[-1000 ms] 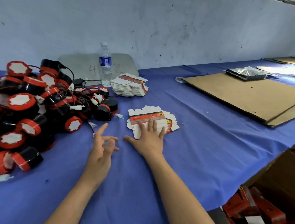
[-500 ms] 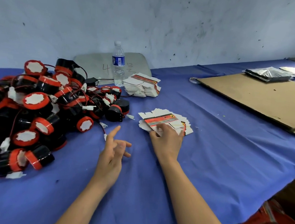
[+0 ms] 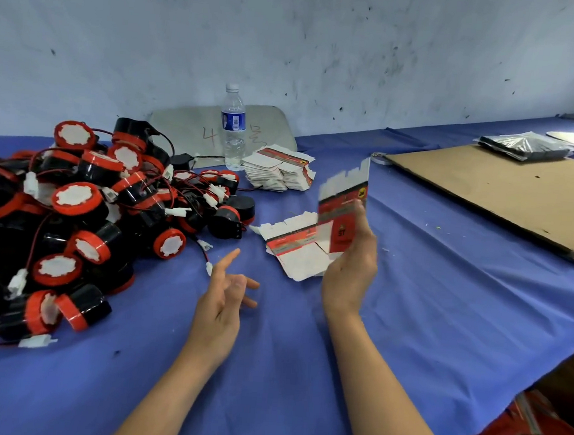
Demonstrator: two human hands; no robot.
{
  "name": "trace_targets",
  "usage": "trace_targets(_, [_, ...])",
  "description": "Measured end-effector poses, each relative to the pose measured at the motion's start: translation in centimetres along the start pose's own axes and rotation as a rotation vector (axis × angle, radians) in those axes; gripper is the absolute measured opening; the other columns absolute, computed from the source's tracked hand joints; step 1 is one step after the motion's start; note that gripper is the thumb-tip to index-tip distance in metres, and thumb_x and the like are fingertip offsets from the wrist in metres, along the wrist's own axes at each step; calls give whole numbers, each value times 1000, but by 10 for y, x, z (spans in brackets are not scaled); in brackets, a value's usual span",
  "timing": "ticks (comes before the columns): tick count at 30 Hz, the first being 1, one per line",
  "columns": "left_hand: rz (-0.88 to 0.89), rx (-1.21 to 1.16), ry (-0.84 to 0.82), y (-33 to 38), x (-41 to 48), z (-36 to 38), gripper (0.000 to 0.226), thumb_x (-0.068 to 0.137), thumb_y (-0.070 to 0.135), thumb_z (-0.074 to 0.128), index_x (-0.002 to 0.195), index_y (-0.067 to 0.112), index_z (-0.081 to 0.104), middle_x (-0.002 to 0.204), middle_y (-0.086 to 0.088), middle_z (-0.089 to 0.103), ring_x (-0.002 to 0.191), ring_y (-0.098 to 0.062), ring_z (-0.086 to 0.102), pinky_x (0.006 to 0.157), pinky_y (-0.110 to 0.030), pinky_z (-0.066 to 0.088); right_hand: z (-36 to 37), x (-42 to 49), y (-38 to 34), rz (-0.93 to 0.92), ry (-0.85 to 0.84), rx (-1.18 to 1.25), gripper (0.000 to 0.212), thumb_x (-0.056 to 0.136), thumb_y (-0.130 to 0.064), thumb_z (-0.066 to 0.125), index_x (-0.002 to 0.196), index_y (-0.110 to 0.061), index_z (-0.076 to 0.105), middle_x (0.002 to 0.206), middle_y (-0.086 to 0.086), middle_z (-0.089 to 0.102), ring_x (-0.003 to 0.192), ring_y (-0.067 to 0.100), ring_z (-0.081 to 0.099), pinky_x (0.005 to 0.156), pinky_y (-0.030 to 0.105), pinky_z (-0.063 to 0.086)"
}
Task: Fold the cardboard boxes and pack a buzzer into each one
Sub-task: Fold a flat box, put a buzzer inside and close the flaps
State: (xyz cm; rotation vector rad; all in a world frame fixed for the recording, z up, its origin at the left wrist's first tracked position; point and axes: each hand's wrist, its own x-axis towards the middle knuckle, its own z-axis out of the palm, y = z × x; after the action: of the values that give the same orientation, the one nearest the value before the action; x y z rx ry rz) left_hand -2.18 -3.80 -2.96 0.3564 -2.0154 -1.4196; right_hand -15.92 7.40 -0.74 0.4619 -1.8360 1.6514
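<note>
Background: scuffed grey-white wall behind a bench draped in blue cloth.
Right side: the right grip is raised above the bench, fingers and thumb curled round the lower part of one carton blank. The blank is red and white and stands upright, its print blurred.
Left side: the left grip hovers just over the cloth, left of the right grip. It holds nothing, with fingers spread and loosely bent and the index finger pointing forward.
Flat cartons: loose blanks lie fanned on the cloth just beyond the right grip and a little left of it, partly hidden by the held one. A taller blank stack sits farther beyond.
Parts: buzzers, black with red rims, red wires and white connectors, are heaped left of the left grip. One connector lies just beside its index finger.
Drink: water bottle stands upright beside the blank stack, in front of a grey board marked 4.
Far right: brown cardboard sheet lies flat, well apart from the right grip, with a shiny packet at its far edge.
</note>
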Motion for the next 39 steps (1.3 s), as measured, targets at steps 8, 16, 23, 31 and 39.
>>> trace_targets(8, [13, -62, 98, 2, 2, 0, 60, 77, 67, 39, 134, 52, 24, 110, 12, 62, 83, -3, 65, 74, -21, 50, 2, 0, -9, 600, -208, 445, 49, 95, 4, 37, 114, -34, 61, 94, 1, 67, 82, 17, 59, 75, 29, 47])
trace_targets(16, [65, -275, 269, 10, 4, -9, 54, 94, 55, 27, 144, 53, 8, 157, 24, 20, 144, -2, 24, 119, -43, 23, 8, -14, -19, 463, -710, 290, 41, 88, 8, 44, 94, -24, 70, 92, -8, 68, 84, 2, 62, 70, 10, 45])
trace_targets(23, [98, -323, 139, 25, -4, -5, 59, 88, 70, 43, 140, 43, 35, 147, 9, 45, 136, -13, 42, 112, -45, 36, 10, -23, -29, 522, -844, 427, 75, 75, -47, 75, 139, -34, 38, 109, -5, 62, 104, 3, 61, 81, 12, 49])
trace_targets(31, [124, -216, -69, 26, -8, 6, 105, 76, 77, 57, 152, 25, 7, 142, 39, 35, 134, 7, 35, 95, -8, 39, 9, -34, -43, 403, -1066, 531, 98, 58, -43, 67, 139, -52, 14, 131, 3, 53, 126, 13, 52, 106, 31, 42])
trace_targets(39, [132, -214, -22, 17, -6, 6, 104, 67, 72, 69, 148, 48, 7, 157, 20, 20, 145, -15, 27, 111, -49, 35, 4, -30, -44, 479, -1165, 611, 108, 56, -39, 66, 149, -47, 11, 124, 0, 57, 116, 4, 59, 89, 18, 49])
